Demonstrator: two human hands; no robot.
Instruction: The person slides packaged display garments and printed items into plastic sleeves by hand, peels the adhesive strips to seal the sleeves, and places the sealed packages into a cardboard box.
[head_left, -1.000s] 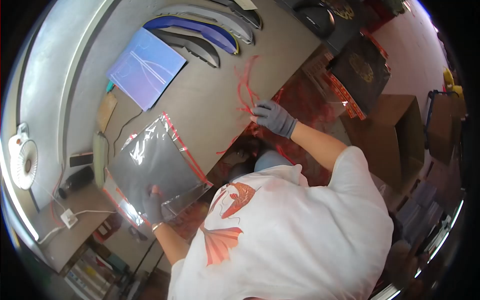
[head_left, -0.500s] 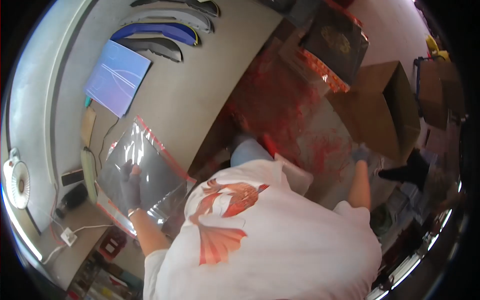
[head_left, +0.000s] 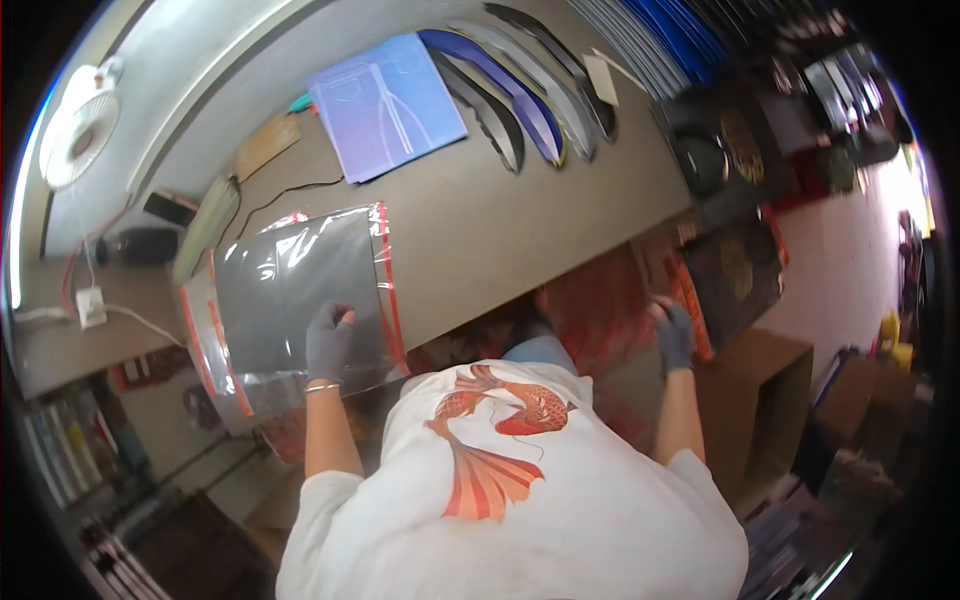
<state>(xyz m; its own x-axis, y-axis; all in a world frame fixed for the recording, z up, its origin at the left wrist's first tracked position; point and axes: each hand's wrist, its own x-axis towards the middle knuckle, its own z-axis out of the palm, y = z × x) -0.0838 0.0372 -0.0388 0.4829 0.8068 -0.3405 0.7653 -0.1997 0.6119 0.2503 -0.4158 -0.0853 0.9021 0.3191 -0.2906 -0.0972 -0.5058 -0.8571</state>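
My left hand (head_left: 329,345), in a grey fingerless glove, rests on a dark sheet (head_left: 290,290) in clear plastic with red strips along its sides. Its fingers are curled, and I cannot make out anything in them. The plastic overhangs the table's front edge. Out to the right, past the table, my right hand (head_left: 672,335) wears the same kind of glove. Its fingers are bent together near an orange-edged black bag (head_left: 735,275); whether they hold anything is too small to tell.
On the table (head_left: 470,250) lie blue-purple sheets (head_left: 388,108) and several curved parts (head_left: 515,95). A fan (head_left: 80,140) stands at the left, near a white plug (head_left: 91,307). A cardboard box (head_left: 750,410) is at the right. Red strands cover the floor.
My right hand first left the table with red strands, reached far right towards the floor, and has come back up without visible strands. The camera view has turned. My left hand stays on the plastic.
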